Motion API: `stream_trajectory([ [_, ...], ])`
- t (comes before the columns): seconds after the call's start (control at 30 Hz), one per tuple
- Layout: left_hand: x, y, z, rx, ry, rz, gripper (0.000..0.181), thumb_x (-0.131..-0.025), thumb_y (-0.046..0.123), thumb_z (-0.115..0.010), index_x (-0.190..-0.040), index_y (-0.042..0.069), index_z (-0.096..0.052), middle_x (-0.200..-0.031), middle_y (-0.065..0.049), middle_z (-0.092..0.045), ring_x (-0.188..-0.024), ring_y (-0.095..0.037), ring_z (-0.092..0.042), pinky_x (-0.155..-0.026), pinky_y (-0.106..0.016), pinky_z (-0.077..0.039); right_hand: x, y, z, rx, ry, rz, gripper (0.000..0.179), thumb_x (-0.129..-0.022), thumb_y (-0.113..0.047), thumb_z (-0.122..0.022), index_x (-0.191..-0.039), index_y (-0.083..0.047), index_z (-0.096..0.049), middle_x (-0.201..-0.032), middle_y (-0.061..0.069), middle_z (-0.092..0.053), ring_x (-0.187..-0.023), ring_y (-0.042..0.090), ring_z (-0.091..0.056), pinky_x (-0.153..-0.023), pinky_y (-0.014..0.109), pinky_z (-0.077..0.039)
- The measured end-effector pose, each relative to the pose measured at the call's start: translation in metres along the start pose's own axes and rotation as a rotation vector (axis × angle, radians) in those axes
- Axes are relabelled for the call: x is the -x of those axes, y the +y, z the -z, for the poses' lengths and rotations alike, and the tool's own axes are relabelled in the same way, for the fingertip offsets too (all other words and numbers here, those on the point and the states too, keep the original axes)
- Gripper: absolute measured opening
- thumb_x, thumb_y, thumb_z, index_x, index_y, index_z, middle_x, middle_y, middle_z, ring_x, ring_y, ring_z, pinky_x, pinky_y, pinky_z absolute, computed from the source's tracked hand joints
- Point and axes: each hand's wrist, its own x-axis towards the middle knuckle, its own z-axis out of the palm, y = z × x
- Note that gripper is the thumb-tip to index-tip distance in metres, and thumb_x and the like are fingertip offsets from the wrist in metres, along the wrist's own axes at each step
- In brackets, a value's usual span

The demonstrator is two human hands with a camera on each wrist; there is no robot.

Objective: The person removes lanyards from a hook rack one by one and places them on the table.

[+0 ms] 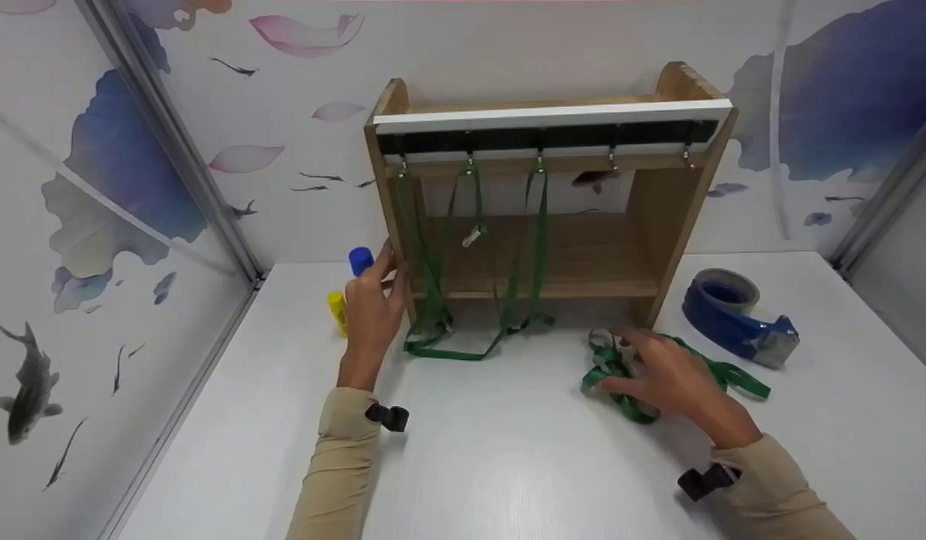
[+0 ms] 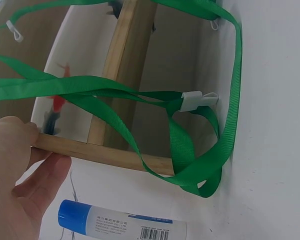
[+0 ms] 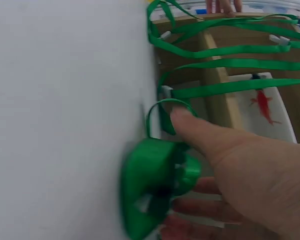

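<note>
My left hand (image 1: pixel 374 311) grips the left side panel of a small wooden shelf (image 1: pixel 650 225); in the left wrist view, thumb and fingers (image 2: pixel 47 177) lie on either side of the panel's edge. Green lanyards (image 1: pixel 538 225) hang from three hooks on the shelf's black strip (image 1: pixel 575 135), their lower loops reaching the table. The two hooks at the right (image 1: pixel 612 159) carry nothing. At the shelf's front right, my right hand (image 1: pixel 669 375) holds part of a bunched pile of green lanyards (image 1: pixel 620 401). This bundle is blurred in the right wrist view, with thumb and fingers around it.
A blue tape dispenser (image 1: pixel 733 322) stands right of the shelf. Beside my left hand are a blue-capped glue stick (image 1: pixel 361 259) and a yellow one (image 1: pixel 337 311). Printed wall panels (image 1: pixel 305 112) enclose the white table (image 1: pixel 463 450) at the back and sides.
</note>
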Motion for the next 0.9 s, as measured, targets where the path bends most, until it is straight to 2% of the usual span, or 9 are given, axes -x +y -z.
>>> stream_trajectory([
  [0.07,0.001,0.0,0.0,0.006,0.0,0.004,0.051,-0.108,0.022,-0.069,-0.158,0.014,-0.057,-0.135,-0.011,-0.077,-0.121,-0.029,-0.078,-0.093,-0.042,-0.068,0.003,-0.006,0.008,0.003,-0.022,0.001,0.098,-0.084,-0.056,-0.091,-0.157,-0.003,-0.052,-0.143,0.027,-0.067,-0.123,0.042,-0.069,-0.1,0.067,-0.06],
  [0.17,0.001,0.0,-0.001,0.009,-0.005,0.01,0.051,-0.109,0.023,-0.068,-0.158,0.015,-0.057,-0.136,-0.011,-0.077,-0.121,-0.029,-0.078,-0.093,-0.041,-0.067,0.007,-0.016,0.018,0.015,-0.067,-0.008,0.097,-0.085,-0.05,-0.092,-0.16,-0.005,-0.049,-0.156,0.03,-0.057,-0.138,0.051,-0.06,-0.106,0.074,-0.054],
  [0.33,0.001,0.0,0.0,0.018,-0.001,0.014,0.052,-0.109,0.024,-0.068,-0.158,0.014,-0.056,-0.137,-0.011,-0.077,-0.122,-0.029,-0.077,-0.094,-0.041,-0.067,0.007,-0.028,0.021,0.055,-0.07,0.0,0.078,-0.091,-0.04,-0.088,-0.155,-0.008,-0.057,-0.154,0.028,-0.06,-0.136,0.051,-0.062,-0.104,0.072,-0.056],
  [0.47,0.001,0.0,0.001,0.023,-0.001,0.016,0.054,-0.108,0.023,-0.069,-0.159,0.014,-0.055,-0.138,-0.011,-0.076,-0.123,-0.029,-0.077,-0.094,-0.042,-0.067,0.002,-0.032,0.018,-0.011,-0.039,0.018,0.064,-0.096,-0.035,-0.084,-0.149,-0.006,-0.063,-0.144,0.025,-0.067,-0.127,0.046,-0.068,-0.101,0.065,-0.061],
  [0.57,0.001,0.001,0.003,0.027,-0.007,0.015,0.054,-0.108,0.023,-0.069,-0.16,0.015,-0.055,-0.14,-0.01,-0.075,-0.123,-0.028,-0.077,-0.094,-0.042,-0.067,-0.004,-0.04,0.016,-0.116,0.031,0.044,0.055,-0.099,-0.03,-0.081,-0.145,-0.005,-0.066,-0.138,0.023,-0.071,-0.121,0.042,-0.072,-0.098,0.059,-0.064],
  [0.7,0.001,0.001,0.003,0.022,-0.015,0.019,0.053,-0.109,0.024,-0.067,-0.16,0.016,-0.054,-0.14,-0.01,-0.075,-0.124,-0.028,-0.077,-0.095,-0.041,-0.067,-0.016,-0.062,0.01,-0.283,0.208,0.101,0.042,-0.101,-0.021,-0.079,-0.139,-0.005,-0.07,-0.131,0.019,-0.076,-0.112,0.036,-0.078,-0.093,0.053,-0.067],
  [0.8,0.001,0.001,0.002,0.018,-0.014,0.026,0.052,-0.109,0.025,-0.067,-0.16,0.016,-0.055,-0.139,-0.01,-0.075,-0.123,-0.028,-0.077,-0.094,-0.041,-0.067,-0.028,-0.082,0.005,-0.397,0.341,0.134,0.043,-0.102,-0.021,-0.077,-0.142,-0.006,-0.07,-0.133,0.017,-0.077,-0.111,0.033,-0.08,-0.091,0.049,-0.068],
  [0.9,0.0,0.002,0.001,0.023,-0.009,0.015,0.051,-0.109,0.024,-0.067,-0.159,0.015,-0.056,-0.138,-0.01,-0.076,-0.123,-0.028,-0.077,-0.093,-0.041,-0.067,-0.039,-0.102,0.002,-0.48,0.448,0.151,0.051,-0.102,-0.024,-0.078,-0.148,-0.006,-0.065,-0.14,0.017,-0.074,-0.112,0.031,-0.08,-0.089,0.048,-0.068],
])
